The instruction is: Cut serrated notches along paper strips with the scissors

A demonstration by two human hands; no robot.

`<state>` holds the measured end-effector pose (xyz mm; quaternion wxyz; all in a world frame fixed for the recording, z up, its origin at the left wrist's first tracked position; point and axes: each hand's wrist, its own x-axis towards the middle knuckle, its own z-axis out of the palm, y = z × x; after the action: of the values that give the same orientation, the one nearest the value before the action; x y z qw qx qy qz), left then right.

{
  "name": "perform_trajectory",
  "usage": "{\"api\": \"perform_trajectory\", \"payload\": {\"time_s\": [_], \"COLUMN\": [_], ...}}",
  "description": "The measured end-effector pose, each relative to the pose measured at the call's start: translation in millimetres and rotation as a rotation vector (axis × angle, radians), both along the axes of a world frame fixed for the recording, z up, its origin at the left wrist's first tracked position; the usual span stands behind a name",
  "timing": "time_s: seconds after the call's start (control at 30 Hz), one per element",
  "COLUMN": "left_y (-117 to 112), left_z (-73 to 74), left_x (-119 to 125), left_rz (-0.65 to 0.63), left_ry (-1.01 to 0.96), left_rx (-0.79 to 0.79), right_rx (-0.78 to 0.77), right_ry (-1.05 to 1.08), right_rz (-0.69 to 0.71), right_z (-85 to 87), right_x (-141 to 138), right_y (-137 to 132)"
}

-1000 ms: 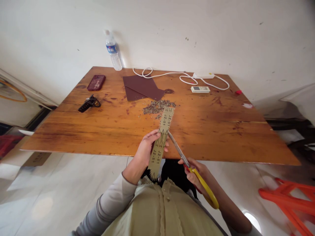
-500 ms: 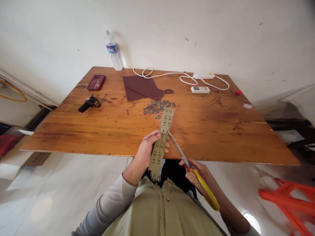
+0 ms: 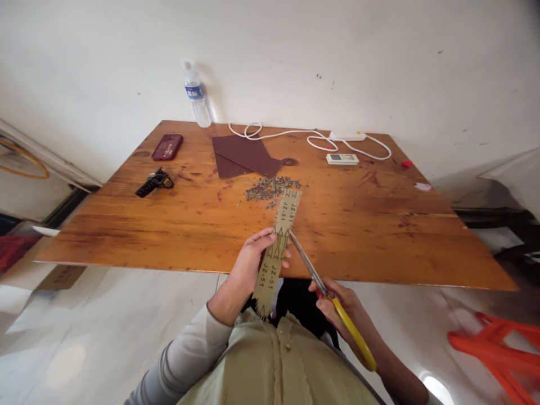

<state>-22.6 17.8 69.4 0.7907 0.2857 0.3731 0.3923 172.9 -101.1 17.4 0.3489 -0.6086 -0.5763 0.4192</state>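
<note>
My left hand (image 3: 244, 264) is closed on a khaki paper strip (image 3: 266, 278) printed "JZ-51", which looks like the back of sandpaper. Fine cuts notch its ends and the edges of its upper part. Thumb on the front, fingers behind, the hand grips it near the middle. A pair of scissors (image 3: 353, 327) with yellow and red handles is in my right hand (image 3: 341, 304). The blades look nearly closed, their tips at the strip's right edge beside the left fingers. Beyond the strip's upper end lies a pile of small clippings (image 3: 270, 188) on the wooden table (image 3: 371, 236).
Brown sheets (image 3: 242, 154) lie behind the clippings. A phone (image 3: 167, 147) and a black strap-like item (image 3: 154, 182) are on the left. At the back stand a water bottle (image 3: 197, 98), a white cord (image 3: 287, 133) and a remote control (image 3: 342, 159). An orange stool (image 3: 498, 349) is at right.
The whole view has shifted slightly, so the table sits a little lower. Hands, strip and scissors keep nearly the same positions relative to one another.
</note>
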Motion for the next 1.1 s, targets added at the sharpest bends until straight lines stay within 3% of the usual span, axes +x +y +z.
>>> {"api": "perform_trajectory", "payload": {"time_s": [0.23, 0.5, 0.67, 0.8, 1.1], "left_y": [0, -1, -3, -5, -10], "left_z": [1.8, -1.3, -6.7, -5.7, -5.8], "left_x": [1, 5, 7, 11, 18], "left_rz": [0.009, 0.071, 0.108, 0.168, 0.246], "left_ry": [-0.006, 0.021, 0.036, 0.044, 0.025], "left_rx": [-0.045, -0.056, -0.113, -0.155, -0.186], "right_rx": [-0.101, -0.082, -0.147, -0.153, -0.121], "right_ry": [0.092, 0.121, 0.266, 0.251, 0.17], "right_rz": [0.004, 0.051, 0.118, 0.08, 0.014], "right_z": [7.9, -4.7, 10.9, 17.0, 9.9], "right_x": [2, 5, -5, -13, -24], "right_y": [-2, 4, 5, 3, 2]}}
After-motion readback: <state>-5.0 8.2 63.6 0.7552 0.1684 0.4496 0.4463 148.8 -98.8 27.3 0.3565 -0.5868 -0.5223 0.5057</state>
